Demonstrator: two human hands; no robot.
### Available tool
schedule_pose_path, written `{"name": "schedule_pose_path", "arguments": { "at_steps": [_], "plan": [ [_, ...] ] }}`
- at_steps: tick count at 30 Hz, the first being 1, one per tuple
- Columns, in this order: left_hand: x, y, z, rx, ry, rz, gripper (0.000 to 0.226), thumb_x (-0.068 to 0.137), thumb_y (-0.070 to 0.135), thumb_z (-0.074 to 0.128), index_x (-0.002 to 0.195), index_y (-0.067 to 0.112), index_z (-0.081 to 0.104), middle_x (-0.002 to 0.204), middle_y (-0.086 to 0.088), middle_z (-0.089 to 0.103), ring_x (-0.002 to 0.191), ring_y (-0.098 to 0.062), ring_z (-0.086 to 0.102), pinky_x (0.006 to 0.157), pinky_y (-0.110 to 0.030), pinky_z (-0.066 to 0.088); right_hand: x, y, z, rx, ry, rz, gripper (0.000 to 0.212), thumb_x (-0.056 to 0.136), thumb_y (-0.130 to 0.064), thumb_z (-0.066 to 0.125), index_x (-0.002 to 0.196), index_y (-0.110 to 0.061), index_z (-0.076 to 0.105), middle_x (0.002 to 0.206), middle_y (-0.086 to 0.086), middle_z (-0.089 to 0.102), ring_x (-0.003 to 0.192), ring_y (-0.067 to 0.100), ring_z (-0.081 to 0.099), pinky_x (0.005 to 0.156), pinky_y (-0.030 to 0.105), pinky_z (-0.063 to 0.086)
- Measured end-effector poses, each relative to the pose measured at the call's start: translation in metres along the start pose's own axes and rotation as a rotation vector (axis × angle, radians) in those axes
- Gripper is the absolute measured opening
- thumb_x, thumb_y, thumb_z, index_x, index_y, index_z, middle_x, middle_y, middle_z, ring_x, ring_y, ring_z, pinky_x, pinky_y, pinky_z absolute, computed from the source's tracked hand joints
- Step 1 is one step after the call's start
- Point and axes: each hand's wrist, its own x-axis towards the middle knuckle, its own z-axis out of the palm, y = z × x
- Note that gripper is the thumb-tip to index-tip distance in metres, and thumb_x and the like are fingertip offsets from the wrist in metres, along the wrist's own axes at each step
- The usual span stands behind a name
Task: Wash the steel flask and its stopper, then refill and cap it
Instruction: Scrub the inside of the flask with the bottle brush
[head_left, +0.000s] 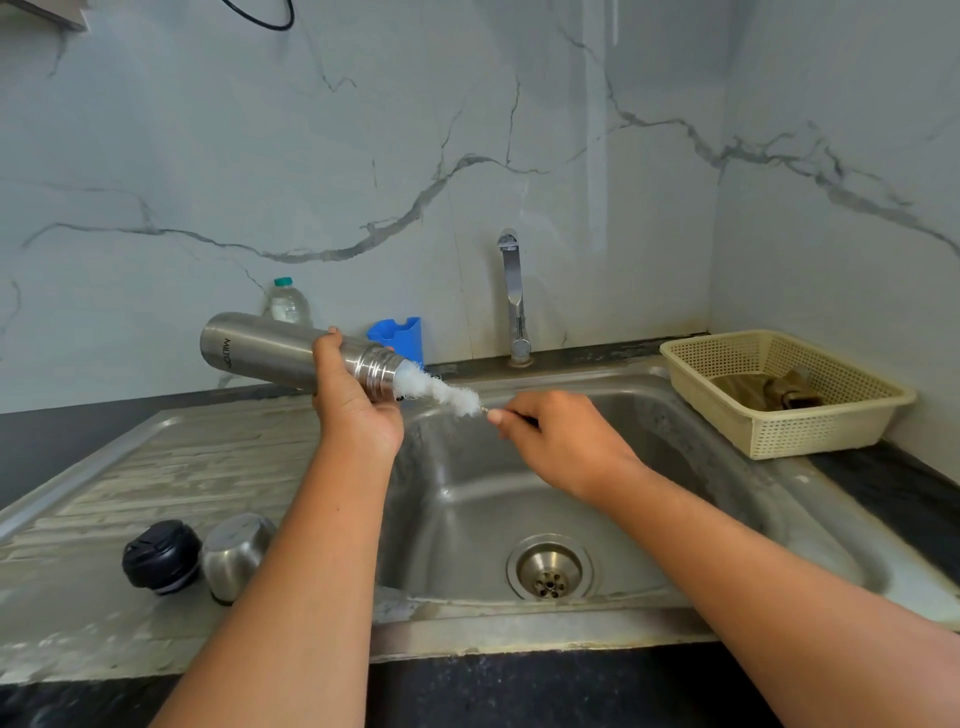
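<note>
On the drainboard (156, 467) at left: black stopper (162, 557) just beside a steel cup (236, 555). Above them, flask (270, 351) gripped near its neck by the left hand (353, 410), tilted, mouth toward the sink (675, 519). White brush (439, 389) poking from that mouth, pinched at the handle by the right hand (558, 439). Far right, cream basket (779, 395).

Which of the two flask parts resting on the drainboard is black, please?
The stopper, on the left; the steel cup beside it is silver.
</note>
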Motion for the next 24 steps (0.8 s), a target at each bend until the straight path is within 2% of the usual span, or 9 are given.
{"name": "schedule_pose_path", "arguments": {
  "at_steps": [2,6,9,11,15,17,19,21,24],
  "plan": [
    [-0.004,0.001,0.000,0.006,-0.033,-0.036,0.031,0.086,0.036,0.075,0.105,0.015,0.062,0.083,0.000,0.068,0.072,-0.018,0.067,0.073,-0.032,0.058,0.001,0.001,-0.005,0.234,-0.116,0.114,0.041,0.104,-0.048,0.052,0.083,-0.019,0.071,0.063,-0.002,0.052,0.053,0.012,0.046,0.051,0.024,0.038],
    [-0.015,0.002,0.002,-0.062,-0.066,-0.092,0.027,0.089,0.035,0.072,0.096,0.010,0.063,0.069,-0.003,0.067,0.062,-0.018,0.066,0.064,-0.027,0.058,-0.002,0.004,-0.017,0.766,-0.457,0.434,0.039,0.105,-0.046,0.051,0.091,-0.013,0.065,0.061,-0.005,0.029,0.047,0.007,0.019,0.039,0.017,0.015],
    [-0.017,0.002,0.004,-0.081,-0.079,-0.119,0.030,0.090,0.036,0.071,0.090,0.007,0.064,0.069,-0.006,0.066,0.059,-0.018,0.064,0.060,-0.024,0.057,-0.002,0.009,-0.020,0.875,-0.594,0.535,0.037,0.104,-0.046,0.051,0.092,-0.013,0.062,0.063,-0.006,0.027,0.045,0.004,0.019,0.035,0.015,0.016],
    [-0.019,0.000,0.005,-0.079,-0.087,-0.129,0.031,0.090,0.036,0.071,0.088,0.005,0.065,0.072,-0.007,0.065,0.060,-0.018,0.064,0.059,-0.024,0.056,-0.001,0.011,-0.020,0.857,-0.605,0.549,0.039,0.105,-0.047,0.049,0.092,-0.013,0.063,0.062,-0.006,0.028,0.045,0.004,0.019,0.036,0.015,0.016],
    [-0.014,0.001,0.004,-0.024,-0.050,-0.072,0.027,0.088,0.033,0.075,0.089,0.006,0.071,0.075,-0.006,0.066,0.061,-0.018,0.064,0.058,-0.026,0.056,0.001,0.012,-0.010,0.500,-0.362,0.347,0.049,0.101,-0.056,0.052,0.097,-0.011,0.071,0.063,-0.006,0.047,0.047,0.008,0.034,0.045,0.020,0.029],
    [-0.010,0.000,0.004,0.000,-0.009,-0.015,0.042,0.080,0.032,0.082,0.111,0.008,0.070,0.084,-0.008,0.069,0.066,-0.022,0.067,0.061,-0.033,0.059,0.000,0.013,-0.005,0.182,-0.191,0.192,0.038,0.093,-0.057,0.065,0.098,-0.019,0.069,0.076,-0.008,0.060,0.059,0.006,0.052,0.056,0.021,0.041],
    [-0.009,-0.002,0.005,0.034,0.051,0.056,0.056,0.080,0.027,0.085,0.127,0.012,0.058,0.095,-0.007,0.072,0.074,-0.023,0.073,0.069,-0.039,0.063,0.000,0.014,-0.004,-0.048,-0.080,0.101,0.030,0.089,-0.048,0.075,0.102,-0.023,0.063,0.090,-0.008,0.064,0.078,0.009,0.062,0.067,0.026,0.052],
    [-0.010,-0.004,0.007,0.055,0.109,0.120,0.048,0.085,0.022,0.083,0.122,0.015,0.054,0.100,-0.005,0.075,0.079,-0.020,0.076,0.075,-0.042,0.065,0.000,0.012,-0.003,-0.147,0.072,0.051,0.024,0.091,-0.037,0.076,0.098,-0.021,0.061,0.092,-0.003,0.063,0.083,0.019,0.062,0.073,0.036,0.056],
    [-0.007,-0.006,0.007,0.046,0.143,0.143,0.055,0.084,0.024,0.084,0.127,0.017,0.050,0.116,-0.006,0.074,0.092,-0.022,0.078,0.080,-0.046,0.065,0.003,0.010,-0.003,-0.212,0.247,-0.063,0.020,0.095,-0.030,0.071,0.091,-0.014,0.060,0.087,0.000,0.060,0.079,0.025,0.058,0.070,0.040,0.053]
  ]
}}
